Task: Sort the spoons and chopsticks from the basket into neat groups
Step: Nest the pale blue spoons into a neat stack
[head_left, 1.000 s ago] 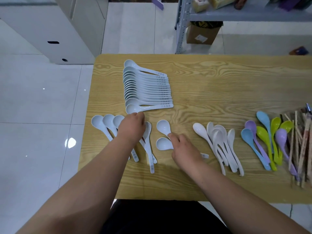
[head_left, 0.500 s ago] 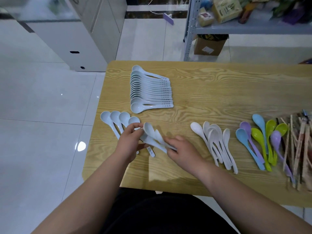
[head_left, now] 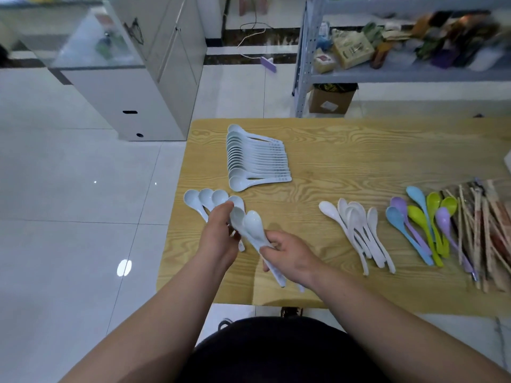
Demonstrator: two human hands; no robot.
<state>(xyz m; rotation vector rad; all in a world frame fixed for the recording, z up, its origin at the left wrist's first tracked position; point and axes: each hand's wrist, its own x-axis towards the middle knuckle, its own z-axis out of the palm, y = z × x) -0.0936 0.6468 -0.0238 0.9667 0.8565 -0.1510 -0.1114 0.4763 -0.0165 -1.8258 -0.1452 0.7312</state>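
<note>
The two pale blue spoons (head_left: 250, 228) are being held just above the tabletop (head_left: 359, 167) near its front left corner, with their bowls overlapping and pointing away from the person. The right hand (head_left: 290, 255) is gripping the handles, its fingers (head_left: 276, 238) curling round them, and the handle ends are projecting below the hand towards the front edge. The left hand (head_left: 218, 236) is pinching the bowl end of the pair from the left side, with its fingers curled.

A row of pale blue spoons (head_left: 206, 197) is lying beside the left edge, partly hidden behind the left hand. Towards the back left corner, an overlapping stack of pale blue spoons (head_left: 254, 161) is lying with its handles pointing right. The white spoons (head_left: 356, 230) are lying in a loose group right of the hands. The coloured spoons (head_left: 423, 225), blue, purple and green, are lying further right, and the chopsticks (head_left: 481, 230) are lying just beside them, furthest right in view.
</note>
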